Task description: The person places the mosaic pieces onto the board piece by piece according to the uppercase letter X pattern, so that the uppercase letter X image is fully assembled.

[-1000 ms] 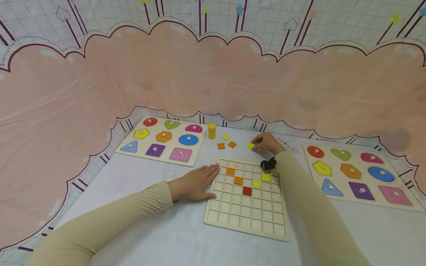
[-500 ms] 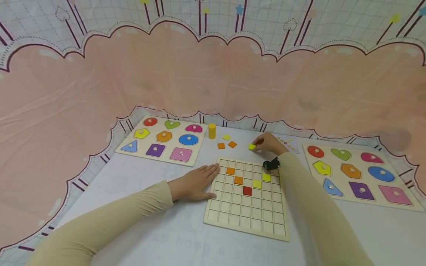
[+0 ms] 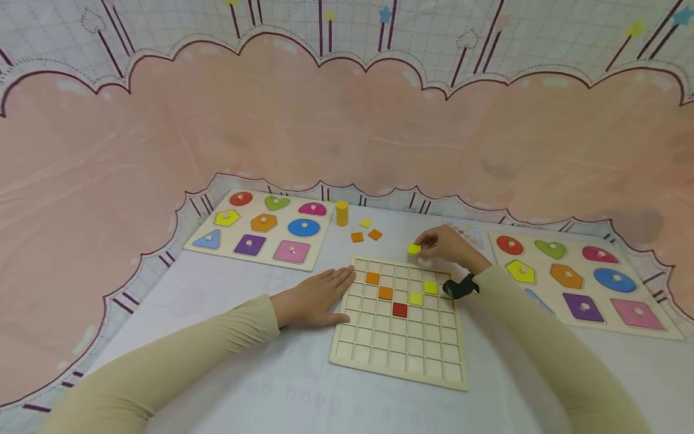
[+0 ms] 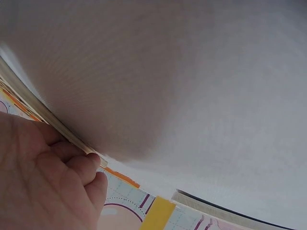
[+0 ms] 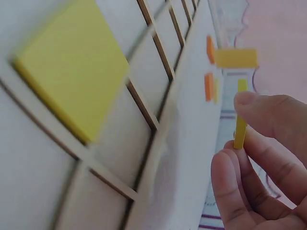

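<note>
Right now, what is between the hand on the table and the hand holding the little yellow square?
In the head view, the grid board lies between the left hand and the right hand, which pinches the yellow tile.

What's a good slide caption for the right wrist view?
Right hand pinches a thin yellow tile edge-on beside the wooden grid board, where another yellow tile sits.

Yellow tile (image 3: pixel 414 248) nearer grid board (image 3: pixel 399 355)
</note>
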`<state>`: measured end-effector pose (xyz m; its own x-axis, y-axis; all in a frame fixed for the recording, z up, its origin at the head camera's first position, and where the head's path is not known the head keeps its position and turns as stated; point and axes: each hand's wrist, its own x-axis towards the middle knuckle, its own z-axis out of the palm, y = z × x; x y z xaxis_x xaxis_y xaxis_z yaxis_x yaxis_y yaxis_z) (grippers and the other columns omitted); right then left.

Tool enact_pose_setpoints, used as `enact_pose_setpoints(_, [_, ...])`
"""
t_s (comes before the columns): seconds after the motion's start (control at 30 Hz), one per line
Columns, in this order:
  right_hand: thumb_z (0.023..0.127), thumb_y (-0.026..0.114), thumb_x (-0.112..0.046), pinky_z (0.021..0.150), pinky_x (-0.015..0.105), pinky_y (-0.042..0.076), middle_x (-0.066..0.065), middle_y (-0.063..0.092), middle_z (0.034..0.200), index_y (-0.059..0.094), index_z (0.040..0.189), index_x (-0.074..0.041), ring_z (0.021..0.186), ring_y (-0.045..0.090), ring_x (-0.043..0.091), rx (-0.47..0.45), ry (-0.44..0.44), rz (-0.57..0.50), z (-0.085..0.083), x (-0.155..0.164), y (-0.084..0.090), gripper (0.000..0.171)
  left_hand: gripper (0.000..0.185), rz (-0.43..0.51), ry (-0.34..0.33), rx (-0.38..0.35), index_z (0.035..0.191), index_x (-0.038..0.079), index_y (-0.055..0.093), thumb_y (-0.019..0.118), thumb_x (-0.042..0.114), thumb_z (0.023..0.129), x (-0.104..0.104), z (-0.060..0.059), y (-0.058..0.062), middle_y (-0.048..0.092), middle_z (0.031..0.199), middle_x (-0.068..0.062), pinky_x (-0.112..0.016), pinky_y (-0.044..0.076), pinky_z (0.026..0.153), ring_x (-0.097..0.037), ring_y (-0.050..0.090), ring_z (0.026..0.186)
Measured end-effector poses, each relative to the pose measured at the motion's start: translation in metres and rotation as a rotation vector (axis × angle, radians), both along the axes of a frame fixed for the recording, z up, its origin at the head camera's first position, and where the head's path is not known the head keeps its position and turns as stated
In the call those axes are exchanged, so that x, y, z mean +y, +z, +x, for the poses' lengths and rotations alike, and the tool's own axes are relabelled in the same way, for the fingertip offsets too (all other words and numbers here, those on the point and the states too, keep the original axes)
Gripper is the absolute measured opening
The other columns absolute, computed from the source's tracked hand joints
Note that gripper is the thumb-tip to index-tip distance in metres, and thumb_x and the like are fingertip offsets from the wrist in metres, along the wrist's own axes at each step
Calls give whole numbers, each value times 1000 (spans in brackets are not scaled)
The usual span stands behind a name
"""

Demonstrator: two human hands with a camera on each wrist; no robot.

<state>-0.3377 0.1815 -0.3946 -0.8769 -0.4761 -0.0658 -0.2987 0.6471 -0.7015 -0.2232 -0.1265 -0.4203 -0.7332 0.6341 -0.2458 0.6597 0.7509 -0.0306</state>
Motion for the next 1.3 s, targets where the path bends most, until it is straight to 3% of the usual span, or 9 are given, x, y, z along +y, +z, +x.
enact_pose_setpoints(0.7, [76, 76, -8, 66, 20, 53, 10, 66, 84, 69, 95, 1, 71, 57, 7, 76, 180, -113, 99, -28, -7, 22, 88, 0, -6, 7, 151, 6, 11, 39, 64, 90, 0, -1, 0, 9, 160, -8, -35, 15, 121, -21, 12, 148])
enact_pose_setpoints(0.93, [74, 78, -8, 63, 19, 53, 8, 66, 83, 69, 92, 0, 69, 57, 5, 67, 238, -97, 114, -40, -15, 21, 88, -1, 1, 10, 151, 7, 11, 39, 64, 90, -1, -1, 0, 9, 160, -7, -35, 15, 121, -20, 12, 147])
enact_pose_setpoints(1.3, [73, 79, -8, 59, 18, 50, 4, 62, 78, 68, 90, -3, 67, 53, 7, 10, 256, -51, 120, -52, -21, 20, 88, 2, 7, 1, 151, 8, 11, 39, 64, 90, 0, 0, 1, 10, 160, -7, -35, 15, 120, -20, 13, 147])
